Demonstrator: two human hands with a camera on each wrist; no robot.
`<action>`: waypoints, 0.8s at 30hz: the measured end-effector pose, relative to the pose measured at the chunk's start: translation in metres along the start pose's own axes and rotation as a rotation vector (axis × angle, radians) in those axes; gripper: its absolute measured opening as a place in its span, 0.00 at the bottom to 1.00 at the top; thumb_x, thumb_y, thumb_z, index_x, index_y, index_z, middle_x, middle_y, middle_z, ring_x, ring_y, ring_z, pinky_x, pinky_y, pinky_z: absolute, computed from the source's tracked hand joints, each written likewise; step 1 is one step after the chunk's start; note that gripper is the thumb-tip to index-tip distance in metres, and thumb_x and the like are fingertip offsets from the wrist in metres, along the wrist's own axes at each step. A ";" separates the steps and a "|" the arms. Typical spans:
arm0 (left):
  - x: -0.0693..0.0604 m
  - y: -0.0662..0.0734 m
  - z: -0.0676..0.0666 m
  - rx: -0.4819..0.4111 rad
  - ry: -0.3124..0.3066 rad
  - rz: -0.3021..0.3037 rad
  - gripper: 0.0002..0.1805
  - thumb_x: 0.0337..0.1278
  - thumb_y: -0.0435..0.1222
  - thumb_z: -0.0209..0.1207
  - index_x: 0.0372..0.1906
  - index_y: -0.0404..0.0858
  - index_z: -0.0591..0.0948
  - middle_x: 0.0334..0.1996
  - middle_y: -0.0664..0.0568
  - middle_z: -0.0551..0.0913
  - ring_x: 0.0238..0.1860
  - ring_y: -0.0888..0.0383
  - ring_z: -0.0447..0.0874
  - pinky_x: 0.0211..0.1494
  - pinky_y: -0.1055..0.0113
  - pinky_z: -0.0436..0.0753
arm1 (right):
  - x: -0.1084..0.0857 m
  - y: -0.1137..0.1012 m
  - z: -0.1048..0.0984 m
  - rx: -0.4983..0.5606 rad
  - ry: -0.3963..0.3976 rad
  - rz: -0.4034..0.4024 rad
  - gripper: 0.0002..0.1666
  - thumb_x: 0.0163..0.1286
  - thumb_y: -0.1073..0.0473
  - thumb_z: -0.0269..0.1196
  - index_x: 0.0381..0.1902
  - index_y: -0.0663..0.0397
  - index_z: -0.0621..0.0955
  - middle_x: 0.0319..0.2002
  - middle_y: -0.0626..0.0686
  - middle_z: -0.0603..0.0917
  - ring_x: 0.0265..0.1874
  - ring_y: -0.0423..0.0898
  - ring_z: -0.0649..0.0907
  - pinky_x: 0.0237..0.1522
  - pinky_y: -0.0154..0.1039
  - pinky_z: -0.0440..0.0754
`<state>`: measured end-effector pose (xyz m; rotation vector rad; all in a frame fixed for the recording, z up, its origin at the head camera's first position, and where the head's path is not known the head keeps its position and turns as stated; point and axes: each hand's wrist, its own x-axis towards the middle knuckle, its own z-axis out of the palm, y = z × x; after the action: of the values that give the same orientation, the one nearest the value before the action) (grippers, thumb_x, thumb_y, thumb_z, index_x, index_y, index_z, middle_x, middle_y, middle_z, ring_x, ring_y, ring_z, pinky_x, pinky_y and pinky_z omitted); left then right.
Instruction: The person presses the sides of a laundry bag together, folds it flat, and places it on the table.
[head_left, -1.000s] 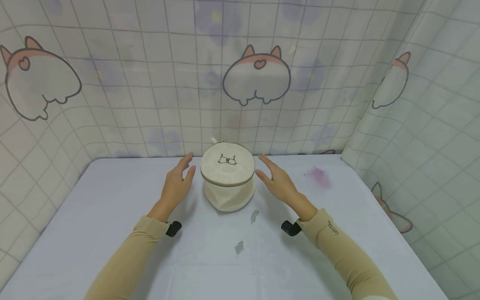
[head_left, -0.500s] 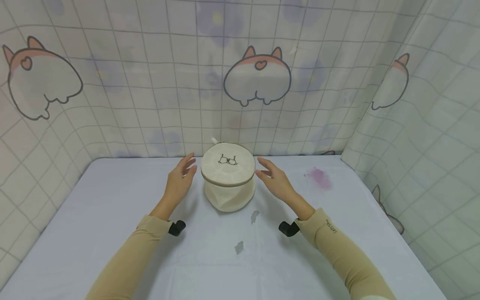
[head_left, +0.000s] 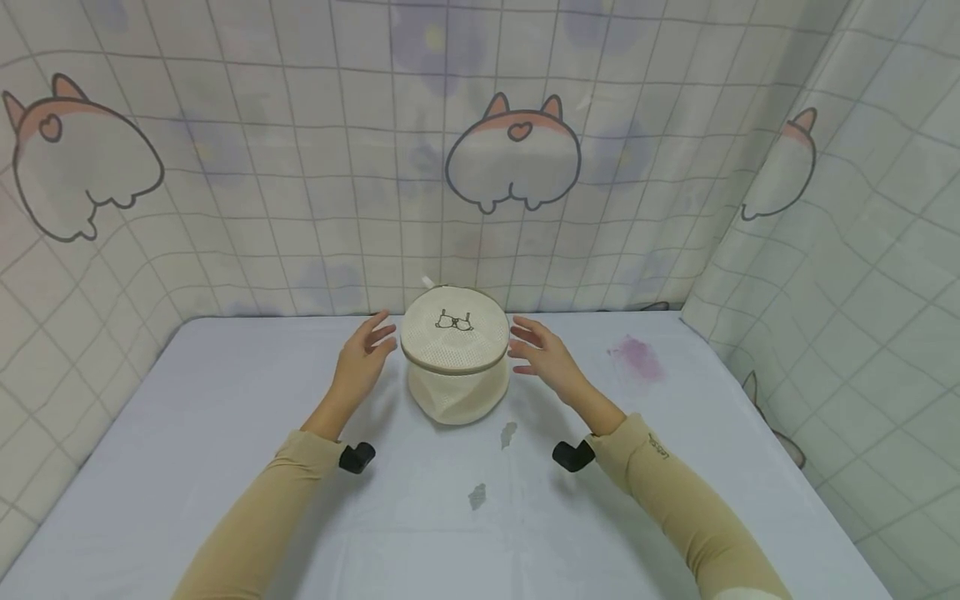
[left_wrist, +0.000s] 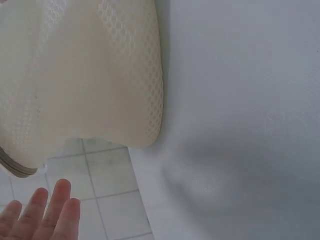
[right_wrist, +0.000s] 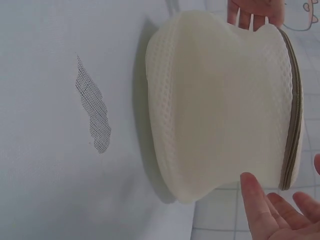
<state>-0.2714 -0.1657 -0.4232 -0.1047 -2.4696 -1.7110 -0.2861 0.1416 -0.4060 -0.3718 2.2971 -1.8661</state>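
Observation:
A cream mesh laundry bag stands upright on the white-covered table, toward its back edge. Its round lid bears a small dark line drawing, and a brown zipper runs around the rim. To the bag's left hovers my left hand, fingers loosely bent, with a gap between it and the bag. On the other side my right hand has its fingers spread close to the lid's edge; whether they touch it I cannot tell. Neither hand grips anything. The left wrist view catches the bag's side above my left fingers.
Two grey patches mark the tablecloth in front of the bag, and a pink stain lies to the right. A grid-patterned curtain with cartoon animals closes off the back and both sides. Black wrist cameras jut from both sleeves.
Both hands have drifted slightly inward toward the bag. The right hand's fingers have spread apart, and the left fingers are a little more bent. The bag has stayed in place.

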 end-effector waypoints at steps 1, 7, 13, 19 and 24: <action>0.000 0.000 0.000 -0.012 -0.004 -0.007 0.31 0.78 0.35 0.52 0.80 0.39 0.61 0.70 0.38 0.73 0.65 0.36 0.76 0.67 0.46 0.75 | 0.000 0.000 0.001 0.018 -0.003 0.003 0.34 0.81 0.65 0.54 0.78 0.68 0.58 0.74 0.70 0.64 0.64 0.68 0.75 0.61 0.56 0.79; 0.002 0.002 0.003 -0.068 -0.022 -0.033 0.31 0.78 0.37 0.50 0.80 0.40 0.60 0.71 0.39 0.72 0.63 0.40 0.79 0.65 0.45 0.77 | 0.002 0.000 0.004 0.086 -0.022 0.015 0.35 0.80 0.65 0.54 0.78 0.69 0.58 0.74 0.70 0.65 0.61 0.63 0.78 0.60 0.53 0.80; 0.004 0.005 0.005 -0.117 -0.020 -0.052 0.31 0.78 0.37 0.50 0.80 0.40 0.61 0.71 0.39 0.72 0.63 0.41 0.79 0.63 0.47 0.78 | 0.002 -0.001 0.006 0.114 -0.022 0.019 0.35 0.79 0.66 0.54 0.78 0.68 0.58 0.73 0.70 0.66 0.59 0.60 0.79 0.59 0.53 0.81; 0.006 0.007 0.007 -0.127 -0.018 -0.079 0.30 0.78 0.36 0.50 0.79 0.39 0.63 0.72 0.39 0.71 0.64 0.41 0.78 0.62 0.47 0.79 | 0.004 0.001 0.008 0.159 0.004 0.049 0.36 0.79 0.67 0.54 0.79 0.67 0.57 0.73 0.70 0.66 0.57 0.57 0.80 0.57 0.50 0.83; 0.007 0.006 0.010 -0.134 -0.020 -0.093 0.29 0.78 0.36 0.50 0.79 0.40 0.63 0.72 0.38 0.70 0.64 0.40 0.77 0.62 0.46 0.79 | 0.007 0.006 0.012 0.235 0.022 0.057 0.36 0.78 0.69 0.53 0.79 0.67 0.56 0.72 0.71 0.67 0.46 0.45 0.83 0.53 0.45 0.85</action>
<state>-0.2779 -0.1545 -0.4196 -0.0205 -2.4077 -1.9223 -0.2895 0.1292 -0.4142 -0.2516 2.0458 -2.0902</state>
